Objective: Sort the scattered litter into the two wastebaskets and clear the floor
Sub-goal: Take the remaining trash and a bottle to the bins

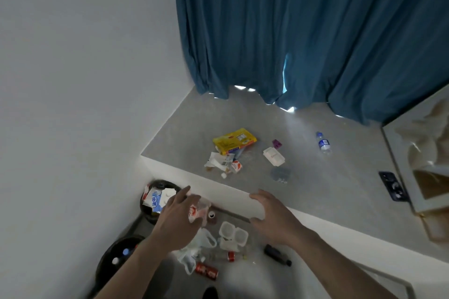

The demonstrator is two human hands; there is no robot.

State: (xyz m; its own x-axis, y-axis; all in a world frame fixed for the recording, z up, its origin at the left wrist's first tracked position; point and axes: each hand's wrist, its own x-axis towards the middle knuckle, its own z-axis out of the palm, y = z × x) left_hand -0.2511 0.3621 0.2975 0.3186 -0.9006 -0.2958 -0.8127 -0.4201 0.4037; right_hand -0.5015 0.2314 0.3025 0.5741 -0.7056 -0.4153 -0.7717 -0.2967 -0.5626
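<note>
Currently, from the head view:

- Left hand (178, 219) is closed around a crumpled white-and-red wrapper (195, 212), fingers wrapped over it, held just right of the upper wastebasket.
- Right hand (273, 219) is spread wide, palm down, holding nothing; it hovers over the edge of the white step (233, 198).
- Upper wastebasket (151, 217): black, against the wall (73, 80), already has a blue-and-white carton (155, 201) and white packaging inside.
- Lower wastebasket (109, 257): black, nearer the camera, bottle caps visible inside; partly hidden by the left forearm.
- Lower floor, between the hands and the camera: white plastic bag (194, 250), white twin-cup tray (233, 234), red can (206, 272) on its side, small clear bottle with red label (226, 256), dark bottle (277, 255) lying to the right.
- Raised grey floor (315, 189) beyond the step: yellow packet (234, 141), with a heap of torn paper and wrappers (223, 162) touching its near edge.
- Right of that: white plastic tray (274, 156), small purple piece (277, 143) just behind it, clear round lid (280, 174) in front.
- Water bottle (323, 142) lies well apart, nearer the blue curtain (291, 31).
- Dark phone-like object (392, 185) on the floor beside a white frame at right; can't tell what it is exactly.
</note>
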